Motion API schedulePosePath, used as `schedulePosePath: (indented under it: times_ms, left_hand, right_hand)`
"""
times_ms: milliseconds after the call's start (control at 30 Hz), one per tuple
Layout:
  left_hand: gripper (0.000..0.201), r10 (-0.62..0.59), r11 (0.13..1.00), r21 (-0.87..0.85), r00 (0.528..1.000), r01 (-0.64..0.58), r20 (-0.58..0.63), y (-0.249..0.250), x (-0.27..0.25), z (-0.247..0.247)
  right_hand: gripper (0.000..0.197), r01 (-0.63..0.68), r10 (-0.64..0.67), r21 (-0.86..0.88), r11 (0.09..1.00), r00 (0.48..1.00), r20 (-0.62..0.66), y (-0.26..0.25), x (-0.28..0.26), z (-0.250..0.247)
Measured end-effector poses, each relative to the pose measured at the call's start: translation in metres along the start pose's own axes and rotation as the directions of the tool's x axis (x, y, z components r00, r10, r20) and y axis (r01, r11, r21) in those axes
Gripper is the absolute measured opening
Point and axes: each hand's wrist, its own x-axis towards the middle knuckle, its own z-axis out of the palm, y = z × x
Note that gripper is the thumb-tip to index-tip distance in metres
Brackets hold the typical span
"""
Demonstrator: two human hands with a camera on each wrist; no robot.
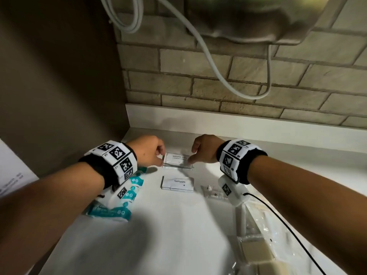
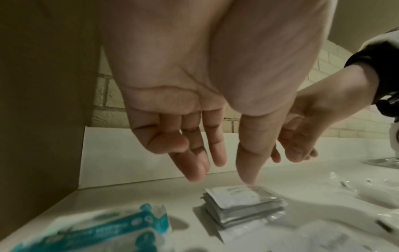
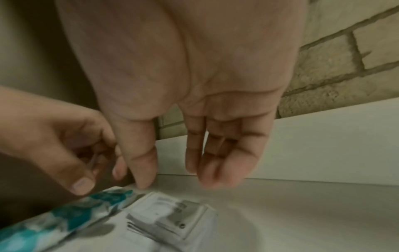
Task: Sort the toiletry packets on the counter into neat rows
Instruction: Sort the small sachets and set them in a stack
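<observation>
A small stack of white shampoo packets (image 1: pixel 177 160) (image 2: pixel 244 202) (image 3: pixel 168 214) lies near the back of the white counter (image 1: pixel 168 225). My left hand (image 1: pixel 161 157) (image 2: pixel 222 177) hangs at the stack's left edge with relaxed fingers, its thumb tip touching the top packet. At the stack's right edge is my right hand (image 1: pixel 191 155) (image 3: pixel 179 184), fingers loose and holding nothing, its thumb by the top packet's right edge. A stack of toothpaste packets (image 1: pixel 177 184) sits just in front. Teal-and-white packets (image 1: pixel 127 193) (image 2: pixel 97 230) (image 3: pixel 43 226) lie to the left, under my left wrist.
Clear plastic sachets (image 1: pixel 213 192) lie right of the toothpaste stack. Wrapped soap bars (image 1: pixel 256 249) fill the near right. A brown wall (image 1: pixel 59 86) bounds the left, a brick wall (image 1: pixel 238 86) with a hanging white cord (image 1: pixel 216 70) the back.
</observation>
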Motion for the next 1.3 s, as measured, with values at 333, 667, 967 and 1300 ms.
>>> schedulePosePath:
  times_ms: [333,667,967,1300]
  left_hand:
    - [0.077,0.040,0.979,0.192,0.992,-0.062,0.116,0.012,0.049,0.019]
    - [0.040,-0.014,0.949,0.312,0.986,-0.038,0.164,0.016,0.065,0.027]
    - [0.055,0.007,0.970,0.239,0.988,-0.044,0.153,0.012,0.059,0.027]
    - [0.047,0.277,0.958,0.084,0.961,-0.276,-0.007,0.094,0.005,0.016]
  right_hand:
    - [0.077,0.093,-0.055,-0.195,0.976,0.980,0.192,0.006,0.050,0.023]
    - [0.062,0.123,-0.083,-0.237,0.964,0.981,0.173,0.007,0.067,0.027]
    - [0.076,0.114,-0.089,-0.169,0.979,0.984,0.153,0.011,0.058,0.026]
    - [0.039,-0.064,0.076,-0.080,0.995,0.986,0.148,0.082,-0.059,-0.006]
